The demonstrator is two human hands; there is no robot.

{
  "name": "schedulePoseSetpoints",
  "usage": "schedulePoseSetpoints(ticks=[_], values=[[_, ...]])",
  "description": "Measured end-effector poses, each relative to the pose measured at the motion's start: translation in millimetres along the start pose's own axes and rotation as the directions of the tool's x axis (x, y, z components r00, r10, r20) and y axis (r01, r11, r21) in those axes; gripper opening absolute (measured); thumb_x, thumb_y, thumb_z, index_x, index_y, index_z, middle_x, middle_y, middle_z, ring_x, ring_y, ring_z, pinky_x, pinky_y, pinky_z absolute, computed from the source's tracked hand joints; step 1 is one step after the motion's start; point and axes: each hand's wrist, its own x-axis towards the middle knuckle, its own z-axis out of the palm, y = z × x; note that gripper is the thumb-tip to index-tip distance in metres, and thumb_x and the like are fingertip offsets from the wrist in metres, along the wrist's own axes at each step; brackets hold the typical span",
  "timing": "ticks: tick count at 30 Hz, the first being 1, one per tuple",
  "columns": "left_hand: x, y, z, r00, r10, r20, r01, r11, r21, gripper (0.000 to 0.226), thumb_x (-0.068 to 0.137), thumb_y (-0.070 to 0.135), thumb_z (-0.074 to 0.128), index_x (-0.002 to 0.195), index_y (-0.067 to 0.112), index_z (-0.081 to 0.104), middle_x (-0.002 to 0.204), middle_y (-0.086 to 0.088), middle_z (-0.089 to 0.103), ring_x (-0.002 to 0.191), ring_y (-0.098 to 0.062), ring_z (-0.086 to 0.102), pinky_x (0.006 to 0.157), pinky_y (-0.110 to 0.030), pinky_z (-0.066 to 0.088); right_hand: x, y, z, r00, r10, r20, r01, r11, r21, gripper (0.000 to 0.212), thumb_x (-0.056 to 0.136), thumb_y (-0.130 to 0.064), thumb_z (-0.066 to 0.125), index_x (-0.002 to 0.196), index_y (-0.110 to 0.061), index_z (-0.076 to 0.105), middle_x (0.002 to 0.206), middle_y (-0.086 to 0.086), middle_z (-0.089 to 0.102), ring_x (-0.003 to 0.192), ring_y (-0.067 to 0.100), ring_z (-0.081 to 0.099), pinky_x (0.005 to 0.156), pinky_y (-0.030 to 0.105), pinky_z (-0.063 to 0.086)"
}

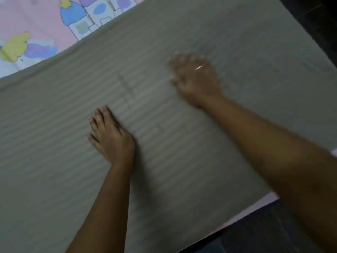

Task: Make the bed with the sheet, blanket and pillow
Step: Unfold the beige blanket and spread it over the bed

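While both palms are pressed down, the scene is laid out as follows.

Blanket: a grey-green blanket (182, 143) with faint woven stripes is spread flat across most of the bed; its far edge is seen running slantwise from the lower left to the upper middle of the view, and its near edge is seen at the lower right.

Sheet: a pink sheet (32, 21) printed with cartoon castles and a yellow and purple figure is left uncovered beyond the blanket's far edge, at the upper left; a thin pink strip is also seen along the blanket's near edge at the lower right.

Left hand: the left hand (111, 136) is laid palm down on the blanket, near the middle of the view.

Left grip: the fingers are held straight and close together, flat on the cloth; nothing is grasped.

Right hand: the right hand (197, 79) is placed on the blanket farther away and to the right, well apart from the left; it is blurred.

Right grip: the fingers appear stretched out over the cloth with nothing held; a ring (199, 67) is worn on one finger.

Surroundings: dark floor is seen past the bed at the upper right and lower right.
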Motion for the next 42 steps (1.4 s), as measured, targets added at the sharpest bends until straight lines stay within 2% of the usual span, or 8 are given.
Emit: schedulePoseSetpoints(ticks=[9, 13, 17, 24, 31, 35, 37, 42], values=[[13.5, -4.3, -7.9, 0.996, 0.084, 0.017, -0.079, 0.976, -0.203, 0.061, 0.09, 0.004, 0.032, 0.149, 0.018, 0.024, 0.157, 0.0, 0.019, 0.146, -0.02, 0.009, 0.116, -0.039, 0.003, 23.3, 75.1, -45.4, 0.83, 0.544, -0.119, -0.554, 0.83, -0.069, 0.06, 0.099, -0.038, 0.027, 0.151, -0.011, 0.016, 0.158, 0.014, 0.015, 0.145, 0.034, 0.013, 0.116, 0.051, 0.008], [29.6, -13.7, -8.9, 0.986, -0.073, -0.152, -0.028, 0.818, -0.574, 0.057, 0.089, 0.0, 0.028, 0.144, 0.011, 0.034, 0.149, -0.002, 0.036, 0.14, -0.014, 0.028, 0.116, -0.024, 0.02, 31.4, -91.6, -7.2, 0.995, -0.051, -0.087, 0.056, 0.997, 0.052, 0.063, 0.087, -0.041, 0.026, 0.141, -0.012, 0.042, 0.145, 0.013, 0.043, 0.134, 0.031, 0.039, 0.11, 0.041, 0.024], [58.0, -24.5, -9.6, 0.914, -0.353, -0.201, 0.095, 0.667, -0.739, 0.06, 0.082, -0.001, 0.03, 0.14, 0.008, 0.042, 0.142, -0.006, 0.046, 0.13, -0.01, 0.043, 0.108, -0.015, 0.03, 28.4, -219.9, 29.7, 0.81, -0.555, 0.192, 0.563, 0.827, 0.014, 0.053, 0.099, -0.04, 0.021, 0.15, -0.026, 0.021, 0.159, -0.003, 0.017, 0.146, 0.019, 0.014, 0.116, 0.043, 0.006], [64.9, -21.4, -10.7, 0.99, -0.082, -0.116, 0.041, 0.946, -0.32, 0.067, 0.083, -0.004, 0.036, 0.145, 0.02, 0.034, 0.151, 0.0, 0.033, 0.145, -0.019, 0.017, 0.116, -0.035, 0.003, 115.0, -49.6, 1.1, 0.996, -0.079, 0.036, 0.082, 0.994, -0.071, 0.055, 0.097, -0.047, 0.029, 0.149, -0.028, 0.026, 0.157, 0.002, 0.024, 0.144, 0.028, 0.022, 0.116, 0.045, 0.01], [93.5, -9.7, -7.5, 0.99, 0.099, 0.1, -0.095, 0.994, -0.045, 0.051, 0.101, 0.03, 0.029, 0.15, 0.027, 0.016, 0.159, 0.002, 0.01, 0.146, -0.022, 0.001, 0.115, -0.045, 0.001, 128.5, 49.2, -42.3, 0.898, 0.44, -0.006, -0.436, 0.886, -0.16, 0.059, 0.1, -0.043, 0.023, 0.152, -0.016, 0.016, 0.159, 0.012, 0.013, 0.145, 0.034, 0.011, 0.116, 0.052, 0.008], [115.6, 8.0, 5.3, 0.99, 0.091, 0.104, -0.095, 0.995, 0.028, 0.057, 0.1, 0.036, 0.026, 0.151, 0.024, 0.005, 0.159, 0.0, 0.0, 0.146, -0.024, -0.007, 0.115, -0.046, -0.005, 147.1, -84.9, -5.8, 0.996, -0.067, 0.054, 0.067, 0.998, -0.004, 0.064, 0.09, -0.048, 0.022, 0.148, -0.022, 0.03, 0.154, 0.005, 0.031, 0.141, 0.025, 0.027, 0.115, 0.041, 0.018], [122.2, 11.4, 11.9, 0.984, 0.095, 0.148, -0.105, 0.993, 0.061, 0.062, 0.098, 0.036, 0.03, 0.151, 0.018, 0.005, 0.159, -0.003, -0.003, 0.145, -0.024, -0.012, 0.114, -0.046, -0.01, 137.7, -156.8, 15.7, 0.904, -0.391, 0.172, 0.399, 0.917, -0.012, 0.056, 0.095, -0.05, 0.024, 0.148, -0.035, 0.027, 0.156, -0.007, 0.025, 0.144, 0.016, 0.02, 0.117, 0.042, 0.013], [124.0, 11.5, 14.1, 0.987, 0.077, 0.143, -0.09, 0.993, 0.083, 0.061, 0.098, 0.036, 0.028, 0.151, 0.019, 0.005, 0.159, -0.003, -0.003, 0.145, -0.024, -0.011, 0.114, -0.047, -0.01, 152.0, -150.2, 20.4, 0.857, -0.497, 0.135, 0.507, 0.86, -0.054, 0.053, 0.098, -0.053, 0.024, 0.149, -0.038, 0.021, 0.158, -0.011, 0.017, 0.146, 0.014, 0.012, 0.116, 0.039, 0.006]])
